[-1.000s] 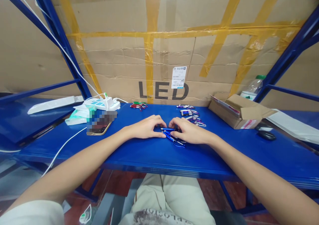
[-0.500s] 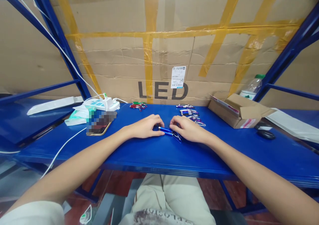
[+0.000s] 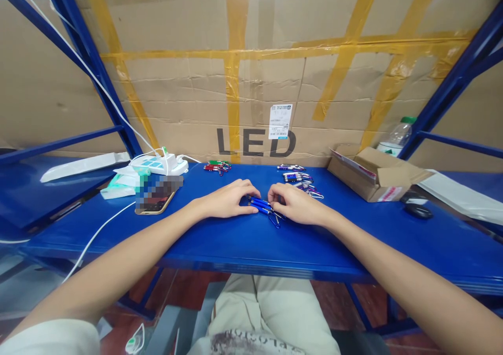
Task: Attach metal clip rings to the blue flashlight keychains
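Observation:
A small bunch of blue metal keychain flashlights (image 3: 259,205) with carabiner clips lies on the blue tabletop between my two hands. My left hand (image 3: 228,200) is curled round the left ends, thumb at the near side and fingers at the far side. My right hand (image 3: 296,204) is bent over the clip ends, its fingertips pinched on them. One blue carabiner (image 3: 274,221) hangs out toward the near edge. Just beyond my right hand lie more keychain flashlights (image 3: 296,177) in blue and purple. Red keychain flashlights (image 3: 213,168) with a green one (image 3: 218,162) lie farther back on the left.
At the left are a phone (image 3: 157,200), a white power strip (image 3: 153,163) and a packet of masks (image 3: 122,183). An opened cardboard box (image 3: 377,174), a black mouse (image 3: 418,211) and a plastic bottle (image 3: 396,135) stand right. A large cardboard sheet (image 3: 181,93) rises behind.
The blue flashlights have turned slightly and bunched closer between my hands. Their carabiner has swung a little left and toward me. Both hands stay nearly in place.

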Available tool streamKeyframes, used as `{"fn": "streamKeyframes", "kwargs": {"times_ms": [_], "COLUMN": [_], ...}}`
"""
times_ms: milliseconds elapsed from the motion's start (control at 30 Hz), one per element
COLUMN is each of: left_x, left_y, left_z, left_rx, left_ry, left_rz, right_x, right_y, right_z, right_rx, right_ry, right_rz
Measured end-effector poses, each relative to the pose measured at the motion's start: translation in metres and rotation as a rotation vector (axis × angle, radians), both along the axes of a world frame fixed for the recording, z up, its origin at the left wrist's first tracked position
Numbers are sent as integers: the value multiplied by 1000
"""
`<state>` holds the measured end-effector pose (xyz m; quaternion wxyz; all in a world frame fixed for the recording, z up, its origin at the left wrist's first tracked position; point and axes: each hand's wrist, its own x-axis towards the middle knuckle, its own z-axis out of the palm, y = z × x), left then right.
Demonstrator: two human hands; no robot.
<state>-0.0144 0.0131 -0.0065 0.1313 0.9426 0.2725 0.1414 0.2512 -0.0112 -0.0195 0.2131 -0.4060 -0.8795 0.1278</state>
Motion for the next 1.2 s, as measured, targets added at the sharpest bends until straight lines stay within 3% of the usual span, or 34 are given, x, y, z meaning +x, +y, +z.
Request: {"fn": "streamKeyframes", "kwargs": {"times_ms": [167,667,1000,1200], "left_x": [1,1,1,0], "left_y": [-1,0,-1,0], "left_z": [1,0,0,1], "left_rx": [-7,-6,13,15], "left_ry": [-7,16,5,-6], "left_rz": [-22,8,-22,-10], "right_x": [0,-3,-4,-3], "right_y": [-1,2,1,3], "right_z": [1,-4,-2,-6], "right_rx": [5,18,-44,-15], "right_ry": [5,-8,6,15], "right_rz": [23,-126,-37,-67]}}
